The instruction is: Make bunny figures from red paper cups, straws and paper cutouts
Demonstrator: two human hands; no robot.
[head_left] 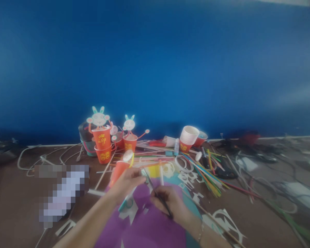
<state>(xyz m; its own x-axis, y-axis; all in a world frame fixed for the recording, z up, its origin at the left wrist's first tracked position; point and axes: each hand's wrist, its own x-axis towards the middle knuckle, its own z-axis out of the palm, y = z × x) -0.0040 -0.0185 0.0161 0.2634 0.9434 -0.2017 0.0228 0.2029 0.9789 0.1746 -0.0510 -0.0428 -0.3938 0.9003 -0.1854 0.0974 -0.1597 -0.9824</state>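
My right hand [170, 203] is closed around the dark handle of a pair of scissors [151, 183], whose blades point up and to the left. Between the fingertips of my left hand [131, 178] is a small piece of white paper [144, 173], right by the blade tips. Both hands are above a purple sheet [150, 227]. White paper scraps [131, 213] and a teal-and-white piece [126, 204] lie on it. Just beyond my left hand stands an orange paper cup [118, 171], partly hidden by the hand.
Red paper cups with rabbit cutouts [100, 119] stand at the back left. A stack of paper cups [188, 136] is at the back right. Colourful sticks [209, 181], paper rings [184, 163] and cut scraps [227, 224] lie to the right. Cables [45, 160] run across the dark table.
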